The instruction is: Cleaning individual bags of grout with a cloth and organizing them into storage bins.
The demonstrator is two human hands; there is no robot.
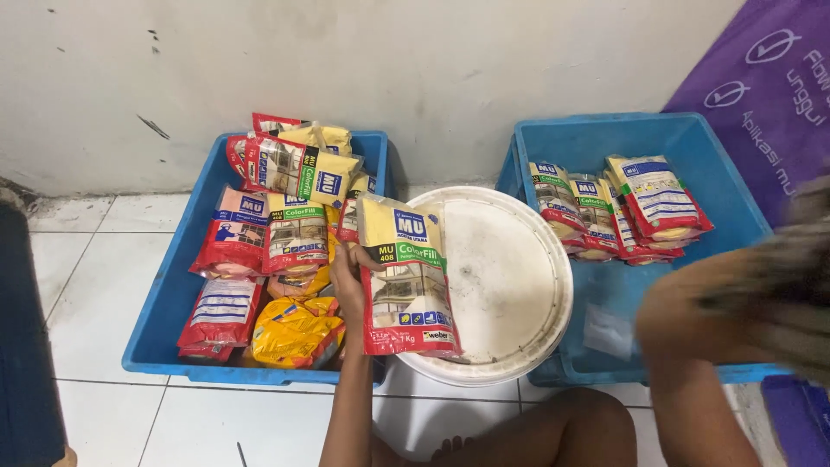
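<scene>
The left hand (346, 281), fingers clamped on an upright grout pouch (406, 281) above the white bucket lid (506, 277), should probably keep it steady for the blurred right hand (761, 294) at 3 o'clock, whose grip I cannot tell.

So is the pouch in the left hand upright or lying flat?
Upright: the left hand grips the pouch by its edge, standing on end over the white bucket lid.

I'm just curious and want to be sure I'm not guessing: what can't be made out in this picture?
- Right hand: motion-blurred in the head view; whether it holds anything is unclear.
- Lower packets in left blue bin: covered by upper ones.
- White bucket: partly hidden by the held packet in left hand.
</scene>
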